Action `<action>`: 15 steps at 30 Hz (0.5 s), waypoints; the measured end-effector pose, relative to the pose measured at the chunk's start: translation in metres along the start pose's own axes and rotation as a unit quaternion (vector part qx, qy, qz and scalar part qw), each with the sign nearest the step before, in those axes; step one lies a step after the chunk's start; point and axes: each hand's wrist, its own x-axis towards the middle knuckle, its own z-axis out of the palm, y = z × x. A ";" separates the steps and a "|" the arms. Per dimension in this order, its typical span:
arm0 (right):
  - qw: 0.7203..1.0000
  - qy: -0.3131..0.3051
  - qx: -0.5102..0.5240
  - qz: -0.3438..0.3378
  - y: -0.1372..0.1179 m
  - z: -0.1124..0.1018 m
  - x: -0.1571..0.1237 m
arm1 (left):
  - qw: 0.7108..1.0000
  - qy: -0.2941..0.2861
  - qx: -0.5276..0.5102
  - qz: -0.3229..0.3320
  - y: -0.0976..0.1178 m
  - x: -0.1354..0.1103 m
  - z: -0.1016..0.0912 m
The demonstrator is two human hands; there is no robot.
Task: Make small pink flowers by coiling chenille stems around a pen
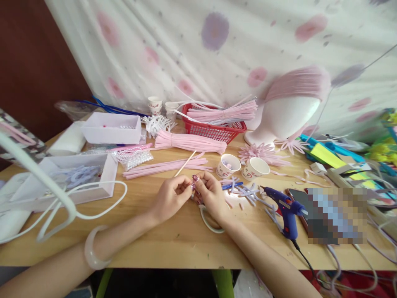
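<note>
My left hand (174,195) and my right hand (211,194) meet over the middle of the wooden table, both closed in a pinch with fingertips touching. Whatever lies between the fingertips is hidden or too small to name. A thin wooden stick (185,163) slants up behind my left hand; I cannot tell if the hand holds it. Under my right hand shows a pale looped handle (209,221), partly covered. Short cut lilac pipe cleaner pieces (248,193) and a blue pen (232,186) lie just right of my right hand.
Two paper cups (256,169) stand behind the cut pieces. A blue glue gun (287,211) with its cord lies right, beside a phone (297,198). Pink pipe cleaner bundles (190,142), a red basket (214,131), white boxes (111,128) and a foam head (288,111) line the back.
</note>
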 end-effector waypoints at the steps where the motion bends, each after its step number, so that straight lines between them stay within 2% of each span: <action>1: 1.000 0.002 0.002 0.002 0.000 0.001 0.000 | 1.000 0.005 0.021 0.013 0.000 -0.001 0.000; 3: 1.000 -0.001 0.007 -0.002 -0.001 0.002 -0.001 | 0.999 0.003 0.030 0.021 -0.001 0.000 0.001; 6: 0.999 -0.003 0.018 -0.033 -0.004 0.003 -0.003 | 0.997 -0.010 -0.077 -0.023 -0.001 0.004 0.003; 9: 0.998 -0.003 0.020 -0.064 -0.005 0.004 -0.006 | 0.963 -0.039 -0.251 -0.093 -0.001 0.010 0.005; 11: 0.997 -0.007 0.018 -0.072 -0.005 0.002 -0.006 | 0.934 -0.068 -0.326 -0.127 -0.001 0.012 0.005; 13: 0.997 -0.014 0.014 -0.068 -0.005 -0.001 -0.005 | 0.920 -0.094 -0.353 -0.143 -0.003 0.014 0.002; 15: 0.998 -0.017 0.008 -0.063 -0.004 -0.005 -0.001 | 0.917 -0.106 -0.355 -0.145 -0.005 0.015 -0.001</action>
